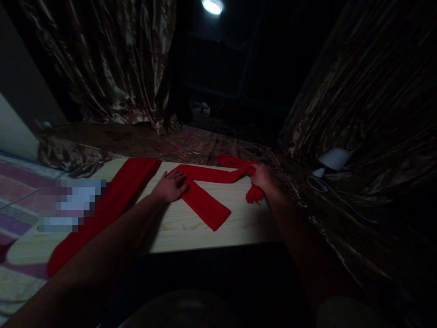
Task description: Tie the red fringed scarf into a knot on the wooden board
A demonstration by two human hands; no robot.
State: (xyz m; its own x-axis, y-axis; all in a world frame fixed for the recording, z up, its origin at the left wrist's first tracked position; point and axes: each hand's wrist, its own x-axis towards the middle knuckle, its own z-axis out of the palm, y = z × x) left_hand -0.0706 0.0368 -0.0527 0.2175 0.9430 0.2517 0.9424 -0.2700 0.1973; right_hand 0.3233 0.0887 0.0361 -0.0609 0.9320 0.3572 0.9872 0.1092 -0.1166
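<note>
A long red scarf (208, 173) with a fringed end lies bent on a pale wooden board (170, 230). My left hand (170, 186) rests flat on its fold, fingers stretched out. From under that hand one part of the scarf slants toward the board's near side, and another runs right. My right hand (262, 176) is closed around the scarf near the board's right edge; the fringe hangs below it and a loop sticks out behind. Left of my left hand, a second folded red cloth (105, 212) lies across the board, partly hidden by my forearm.
A bed with a striped cover (17, 191) is at the left. Behind the board runs a patterned cloth-covered ledge (164, 143) below a dark window and curtains (119, 59). A small white lamp (334, 158) with a cord stands at the right.
</note>
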